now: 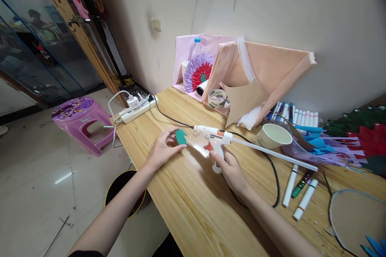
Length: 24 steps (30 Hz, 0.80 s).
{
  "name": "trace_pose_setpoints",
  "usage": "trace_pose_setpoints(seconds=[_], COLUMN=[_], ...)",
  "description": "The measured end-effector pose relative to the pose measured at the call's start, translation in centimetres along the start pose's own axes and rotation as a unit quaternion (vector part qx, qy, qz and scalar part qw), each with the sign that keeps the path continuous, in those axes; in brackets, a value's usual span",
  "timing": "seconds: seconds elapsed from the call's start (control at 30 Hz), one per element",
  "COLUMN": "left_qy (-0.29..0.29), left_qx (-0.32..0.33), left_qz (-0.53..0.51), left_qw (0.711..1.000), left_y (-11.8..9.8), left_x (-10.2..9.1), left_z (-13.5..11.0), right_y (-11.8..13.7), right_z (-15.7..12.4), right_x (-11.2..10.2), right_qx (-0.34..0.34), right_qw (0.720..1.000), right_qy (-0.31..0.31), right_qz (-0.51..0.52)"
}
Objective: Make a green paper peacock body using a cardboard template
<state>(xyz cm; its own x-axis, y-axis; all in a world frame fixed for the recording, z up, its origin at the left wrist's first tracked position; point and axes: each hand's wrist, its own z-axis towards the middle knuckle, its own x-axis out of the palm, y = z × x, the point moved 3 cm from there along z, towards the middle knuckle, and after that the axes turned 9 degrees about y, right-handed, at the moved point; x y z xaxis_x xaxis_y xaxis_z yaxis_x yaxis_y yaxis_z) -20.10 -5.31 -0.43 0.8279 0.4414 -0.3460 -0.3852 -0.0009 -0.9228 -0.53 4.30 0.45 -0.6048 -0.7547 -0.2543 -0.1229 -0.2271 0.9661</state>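
Note:
In my right hand [233, 170] is a white hot glue gun [212, 134], its nozzle pointing left and a long glue stick [271, 152] sticking out of its back. The fingers wrap round the handle, near the red trigger. My left hand [163, 148] pinches a small green piece [181, 137], perhaps paper or felt, just left of the nozzle. Below the gun, a shiny clear patch [197, 146] with brown marks lies on the wooden table [193, 204].
A power strip [137, 110] sits at the table's left edge; a black cord runs from it. Behind stand a pink box [271, 64], a tape roll [217, 98] and cardboard [245, 98]. A paper cup [273, 136] and several markers [290, 184] are at right. A stool [83, 120] and bin [120, 180] stand left.

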Motion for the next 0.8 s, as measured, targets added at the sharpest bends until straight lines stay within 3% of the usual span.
trace_pose_setpoints(seconds=[0.07,0.17,0.27,0.33,0.4,0.5,0.57,0.67,0.8], left_qy=[-0.058,-0.161,-0.219,-0.188,-0.116,-0.013,0.032,0.077,0.174], left_qx=[-0.031,-0.041,-0.010,0.024,0.082,0.176,0.224,0.266,0.296], left_qz=[-0.058,-0.113,-0.084,-0.033,0.041,0.118,0.129,0.116,0.097], left_qw=[0.996,0.980,0.972,0.981,0.989,0.977,0.966,0.954,0.934], left_y=[0.1,-0.8,-2.6,-3.8,-4.9,-6.5,-7.6,-8.9,-9.9], left_x=[-0.7,-1.6,-1.4,-0.7,0.5,2.5,4.0,6.5,10.3], left_z=[0.1,-0.7,-2.9,-4.4,-5.4,-5.7,-5.1,-3.7,-1.9], right_y=[0.4,1.1,1.3,1.2,1.2,1.6,2.2,3.3,2.9], right_z=[1.9,5.5,8.8,10.3,11.0,10.6,8.9,4.5,-1.5], right_x=[0.4,1.5,2.6,3.2,3.6,3.3,1.8,-2.8,-11.5], right_qx=[-0.013,-0.041,0.009,0.026,0.035,0.046,0.045,-0.004,-0.027], right_qw=[0.999,0.990,0.956,0.945,0.937,0.928,0.924,0.905,0.860], right_qy=[-0.025,-0.064,-0.087,-0.097,-0.102,-0.098,-0.083,-0.071,-0.178], right_qz=[-0.016,-0.121,-0.281,-0.311,-0.333,-0.356,-0.372,-0.419,-0.477])
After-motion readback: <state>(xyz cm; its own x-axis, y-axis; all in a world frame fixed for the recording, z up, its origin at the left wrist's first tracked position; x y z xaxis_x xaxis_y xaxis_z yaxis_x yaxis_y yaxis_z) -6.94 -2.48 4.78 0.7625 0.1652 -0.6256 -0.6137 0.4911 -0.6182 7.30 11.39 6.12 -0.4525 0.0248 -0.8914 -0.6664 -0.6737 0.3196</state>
